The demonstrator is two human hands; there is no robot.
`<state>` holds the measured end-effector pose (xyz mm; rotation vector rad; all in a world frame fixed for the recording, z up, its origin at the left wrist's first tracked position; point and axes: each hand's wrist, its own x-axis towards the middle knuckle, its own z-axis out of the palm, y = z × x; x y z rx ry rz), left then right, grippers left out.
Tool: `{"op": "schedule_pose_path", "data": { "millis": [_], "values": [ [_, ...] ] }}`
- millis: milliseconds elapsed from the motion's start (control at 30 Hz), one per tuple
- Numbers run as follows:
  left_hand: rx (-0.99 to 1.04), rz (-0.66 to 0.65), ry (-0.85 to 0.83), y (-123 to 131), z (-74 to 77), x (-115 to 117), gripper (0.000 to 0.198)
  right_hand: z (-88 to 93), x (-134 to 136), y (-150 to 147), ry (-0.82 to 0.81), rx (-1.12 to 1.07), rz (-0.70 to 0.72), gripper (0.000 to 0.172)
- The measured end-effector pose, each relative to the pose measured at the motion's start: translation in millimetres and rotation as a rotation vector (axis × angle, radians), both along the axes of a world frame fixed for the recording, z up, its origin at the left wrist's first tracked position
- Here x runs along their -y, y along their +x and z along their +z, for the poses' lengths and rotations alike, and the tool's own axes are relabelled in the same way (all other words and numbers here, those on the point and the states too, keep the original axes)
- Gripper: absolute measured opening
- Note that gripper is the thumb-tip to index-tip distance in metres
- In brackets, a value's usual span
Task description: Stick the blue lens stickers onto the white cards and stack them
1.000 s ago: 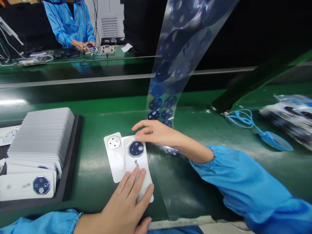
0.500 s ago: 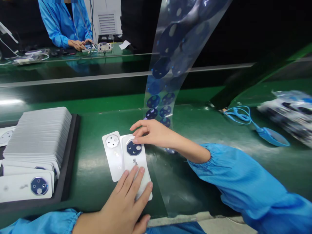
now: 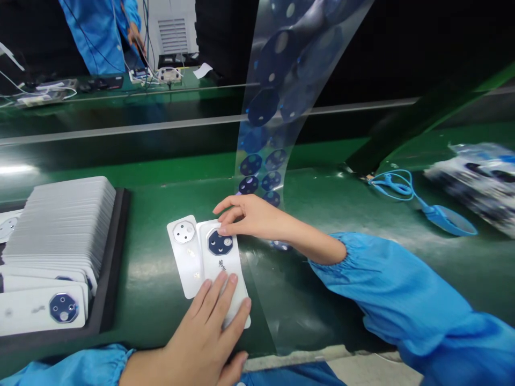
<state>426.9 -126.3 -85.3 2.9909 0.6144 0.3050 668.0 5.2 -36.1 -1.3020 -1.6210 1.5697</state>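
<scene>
Green bench [image 3: 148, 279] is spreading beneath a white panel [image 3: 231, 262], whose long axis is running from the left hand [image 3: 203, 332] out to the right hand [image 3: 247, 217]. Spread flat, the left hand is covering the near half; the right hand, fingers narrowly curled (pinching anything, I cannot tell), is touching the disc [image 3: 220, 245]. Another panel [image 3: 187, 268] is lying left of the grip, the stack [image 3: 60, 230] farther left, the film [image 3: 261, 136] beyond.

The left hand [image 3: 203, 333] partly hides the white panel [image 3: 233, 261] beneath; the bagged bundle [image 3: 478, 179] is blurred, edge-cropped.
</scene>
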Motion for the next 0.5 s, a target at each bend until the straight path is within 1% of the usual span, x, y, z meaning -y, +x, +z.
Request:
{"op": "schedule_pose_path", "data": {
  "millis": [267,500],
  "values": [
    [0.000,0.001,0.006,-0.4,-0.8,0.7,0.078,0.6,-0.5,0.2,0.003,0.000,0.002,0.038],
    [-0.001,0.004,-0.001,0.1,-0.4,1.0,0.081,-1.2,-0.8,0.2,-0.031,-0.029,-0.015,0.038]
  ]
}}
